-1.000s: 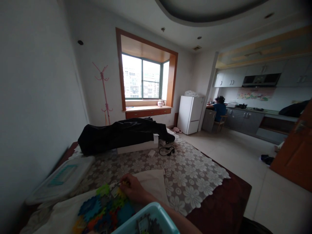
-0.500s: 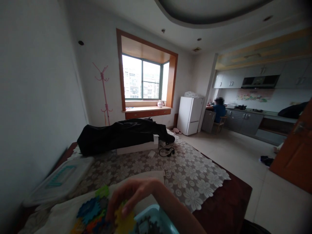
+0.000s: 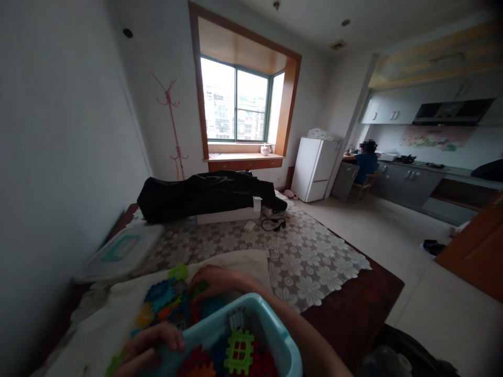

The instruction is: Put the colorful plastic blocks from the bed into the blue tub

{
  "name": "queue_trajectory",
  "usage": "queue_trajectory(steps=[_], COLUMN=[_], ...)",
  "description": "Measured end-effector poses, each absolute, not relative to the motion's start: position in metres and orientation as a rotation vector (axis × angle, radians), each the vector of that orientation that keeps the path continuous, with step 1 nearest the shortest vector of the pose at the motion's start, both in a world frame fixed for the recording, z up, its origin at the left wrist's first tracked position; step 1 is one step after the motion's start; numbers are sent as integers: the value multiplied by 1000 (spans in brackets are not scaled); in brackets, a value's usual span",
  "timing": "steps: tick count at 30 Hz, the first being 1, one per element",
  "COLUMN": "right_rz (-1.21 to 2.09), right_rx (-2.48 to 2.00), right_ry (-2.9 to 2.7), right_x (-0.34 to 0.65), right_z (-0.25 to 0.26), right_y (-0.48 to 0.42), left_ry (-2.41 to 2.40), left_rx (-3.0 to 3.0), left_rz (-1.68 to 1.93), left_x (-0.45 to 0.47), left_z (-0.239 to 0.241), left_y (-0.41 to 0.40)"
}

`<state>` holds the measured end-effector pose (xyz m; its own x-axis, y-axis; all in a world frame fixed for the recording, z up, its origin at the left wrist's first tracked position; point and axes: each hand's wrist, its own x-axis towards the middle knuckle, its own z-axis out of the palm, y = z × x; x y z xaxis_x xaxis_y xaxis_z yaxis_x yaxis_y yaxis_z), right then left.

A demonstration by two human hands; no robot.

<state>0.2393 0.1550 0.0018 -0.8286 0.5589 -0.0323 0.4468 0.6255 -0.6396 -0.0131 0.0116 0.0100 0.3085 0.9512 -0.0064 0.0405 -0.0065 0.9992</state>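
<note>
A light blue plastic basin (image 3: 288, 335) sits at the bottom of the view, holding red, blue and orange building pieces with a green square toothed block (image 3: 239, 352) on top. My left hand (image 3: 151, 348) is at its left side, fingers curled at the rim. Beyond the basin, my right hand (image 3: 216, 281) reaches over the pile, its fingers bent around a dark green piece (image 3: 199, 289); its fingertips are partly hidden. Left of that hand lie a blue gear-shaped piece (image 3: 160, 293), a bright green piece (image 3: 178, 271) and orange ones on a pale cloth (image 3: 104, 324).
A translucent lid with a teal handle (image 3: 121, 248) lies at the left by the wall. Further back, a black cover (image 3: 212, 191) drapes over a white box on the lace tablecloth (image 3: 306, 256), near a black cable (image 3: 275, 225). A person in blue (image 3: 366, 163) sits in the kitchen.
The view has tipped down, showing more of the basin. The yellow gear piece in my right hand is gone from sight; that hand is now at the pile. My left hand has come into view.
</note>
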Motion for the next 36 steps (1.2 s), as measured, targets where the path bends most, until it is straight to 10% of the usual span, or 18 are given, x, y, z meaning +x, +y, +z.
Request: queue_trajectory(steps=[36], right_rz=[1093], right_rx=[-1031], right_ry=[-2347], right_x=[306], right_z=[58], right_y=[148], left_ry=[590], left_rx=[1346], left_rz=[1030], left_x=[11], left_z=[36], left_y=[4])
